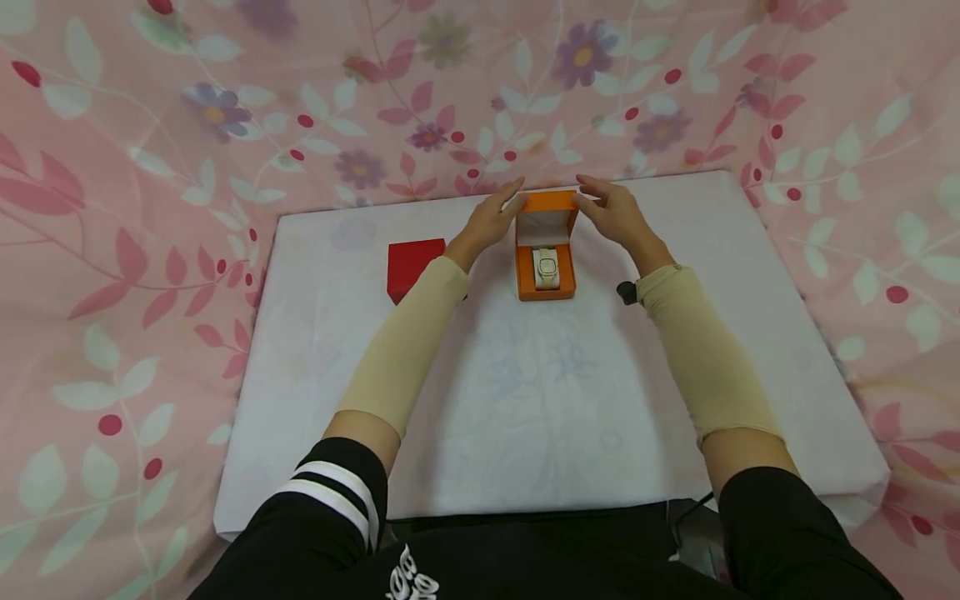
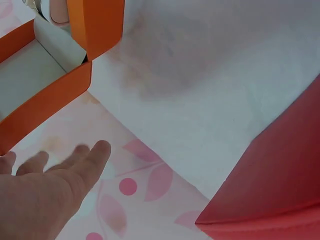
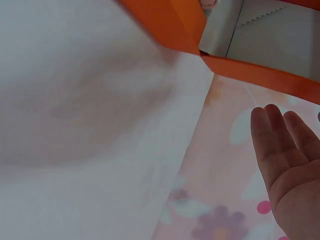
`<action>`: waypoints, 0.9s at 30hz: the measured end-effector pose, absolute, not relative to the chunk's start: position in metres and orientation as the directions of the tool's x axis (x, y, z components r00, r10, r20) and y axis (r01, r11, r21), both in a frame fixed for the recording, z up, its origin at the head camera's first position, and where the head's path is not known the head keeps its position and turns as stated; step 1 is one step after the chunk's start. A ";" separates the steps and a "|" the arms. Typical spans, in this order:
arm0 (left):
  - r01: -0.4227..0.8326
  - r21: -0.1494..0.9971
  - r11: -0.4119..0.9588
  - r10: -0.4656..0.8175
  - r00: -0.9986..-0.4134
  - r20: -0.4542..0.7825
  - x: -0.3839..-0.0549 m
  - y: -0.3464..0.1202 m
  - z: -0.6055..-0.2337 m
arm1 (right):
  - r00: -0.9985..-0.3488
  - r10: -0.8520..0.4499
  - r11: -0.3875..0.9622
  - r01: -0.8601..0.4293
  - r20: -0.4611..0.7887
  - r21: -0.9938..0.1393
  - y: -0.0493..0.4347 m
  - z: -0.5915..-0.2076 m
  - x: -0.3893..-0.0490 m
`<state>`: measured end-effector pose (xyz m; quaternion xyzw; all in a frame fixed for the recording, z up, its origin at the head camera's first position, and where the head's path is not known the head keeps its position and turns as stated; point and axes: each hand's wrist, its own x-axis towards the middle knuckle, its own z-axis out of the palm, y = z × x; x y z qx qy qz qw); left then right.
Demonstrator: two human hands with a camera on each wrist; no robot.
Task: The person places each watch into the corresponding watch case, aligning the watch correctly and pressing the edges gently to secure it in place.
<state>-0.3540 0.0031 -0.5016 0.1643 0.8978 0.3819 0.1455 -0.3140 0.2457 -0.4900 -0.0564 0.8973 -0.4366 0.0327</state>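
Note:
An orange watch box stands on the white-covered table with its lid raised. A watch with a pale strap sits inside, wrapped round a white cushion. To the lid's left is my left hand, fingers extended; in the left wrist view, the fingers lie just off the lid. On the other side my right hand has its fingers stretched out near the lid's right edge. The right wrist view has these fingers straight beside the lid. Whether either thumb touches the lid cannot be made out.
A red box stands left of the orange one, partly behind my left forearm. The white-covered table meets a pink floral cloth at its back and sides. A small dark object is at my right wrist.

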 end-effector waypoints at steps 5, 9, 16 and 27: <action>0.131 0.782 0.609 0.410 -0.896 -0.169 -0.353 0.003 -0.500 | -0.987 -0.153 0.544 -0.038 -0.055 -0.838 0.234 -0.493 -0.317; 0.018 0.888 0.460 0.453 -0.865 -0.217 -0.347 0.001 -0.491 | -0.985 -0.164 0.486 -0.028 -0.060 -0.873 0.232 -0.493 -0.316; -0.060 0.922 0.382 0.465 -0.850 -0.248 -0.337 -0.001 -0.480 | -0.967 -0.251 0.379 -0.061 -0.039 -0.923 0.229 -0.481 -0.301; -0.031 0.929 0.368 0.458 -0.864 -0.210 -0.332 -0.001 -0.486 | -0.976 -0.201 0.346 0.003 -0.077 -0.938 0.230 -0.484 -0.293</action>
